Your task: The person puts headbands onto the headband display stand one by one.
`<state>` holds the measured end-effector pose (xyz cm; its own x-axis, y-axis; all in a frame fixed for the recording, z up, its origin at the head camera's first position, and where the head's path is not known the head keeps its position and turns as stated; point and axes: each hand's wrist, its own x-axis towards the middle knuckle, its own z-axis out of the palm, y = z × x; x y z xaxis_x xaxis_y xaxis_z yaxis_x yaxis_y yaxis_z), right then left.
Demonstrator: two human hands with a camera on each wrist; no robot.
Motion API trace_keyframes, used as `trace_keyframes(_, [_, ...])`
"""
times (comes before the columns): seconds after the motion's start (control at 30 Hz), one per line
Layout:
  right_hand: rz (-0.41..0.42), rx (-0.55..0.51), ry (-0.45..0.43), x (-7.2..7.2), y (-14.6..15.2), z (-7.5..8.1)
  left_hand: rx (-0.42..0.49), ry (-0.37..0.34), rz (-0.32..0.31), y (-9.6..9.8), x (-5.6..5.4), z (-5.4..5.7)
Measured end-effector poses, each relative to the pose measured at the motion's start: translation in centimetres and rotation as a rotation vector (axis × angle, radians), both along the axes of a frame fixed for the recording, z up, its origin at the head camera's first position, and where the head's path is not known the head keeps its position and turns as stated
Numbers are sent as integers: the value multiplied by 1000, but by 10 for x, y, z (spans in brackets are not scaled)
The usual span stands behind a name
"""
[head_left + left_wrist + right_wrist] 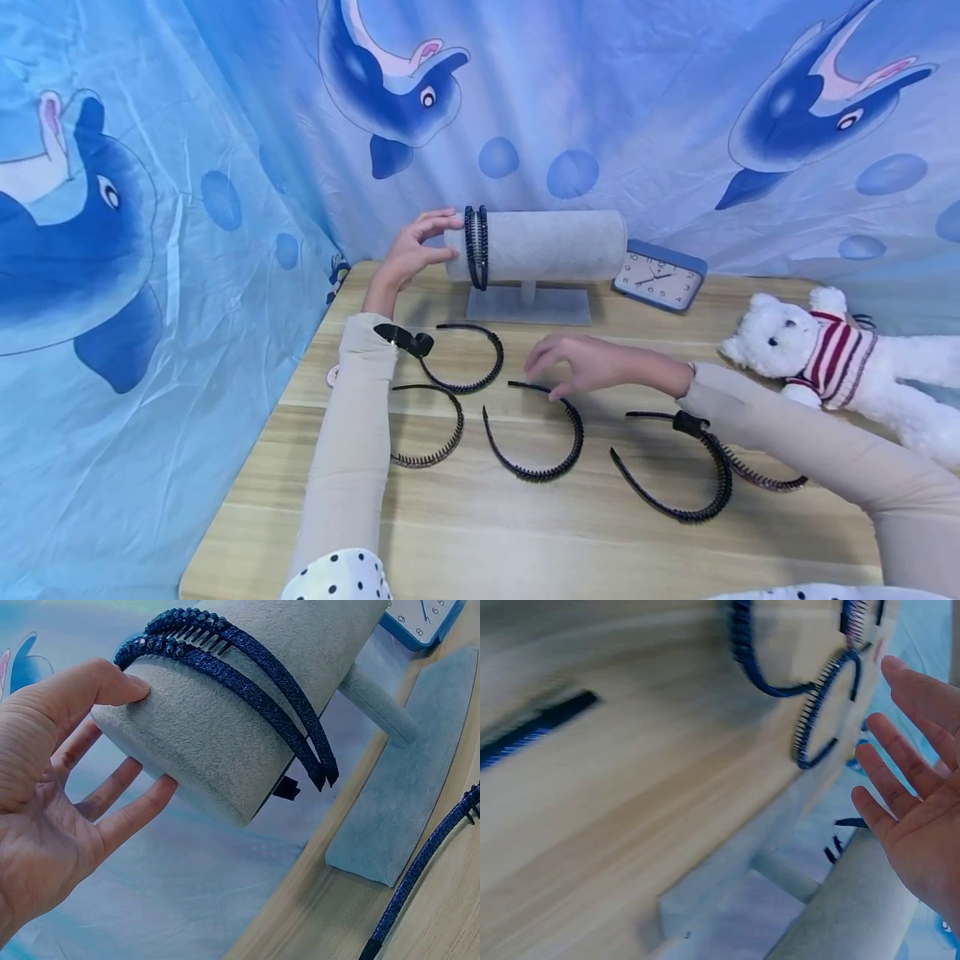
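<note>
A grey plush headband stand (558,244) carries two dark beaded headbands (476,248) near the left end of its roll. At that end my left hand (416,248) holds the roll, its thumb (124,686) on the plush beside the headbands and the other fingertips at the far edge, partly hidden. My right hand (573,362), slightly blurred, hovers over the table with loosely spread fingers and nothing in them. Just below it a black toothed headband (540,475) lies on the table, one end close to the fingers. In the right wrist view the palm shows bare.
More headbands lie on the wooden table (495,542): two at the left, a black one (693,517) and a brownish one (772,483) under the right forearm. A blue clock (660,277) leans beside the stand. A white teddy bear (832,350) lies at right.
</note>
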<state>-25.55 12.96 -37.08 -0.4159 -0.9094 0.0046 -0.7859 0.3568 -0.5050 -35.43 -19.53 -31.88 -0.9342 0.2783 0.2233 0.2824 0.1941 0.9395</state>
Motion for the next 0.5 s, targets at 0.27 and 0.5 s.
trace_keyframes(0.27, [53,76,22,8,20,-13,-13,-10,11,0,1,2])
trace_keyframes(0.5, [84,116,9,9,28,-20,-15,-5,9,1,0,2])
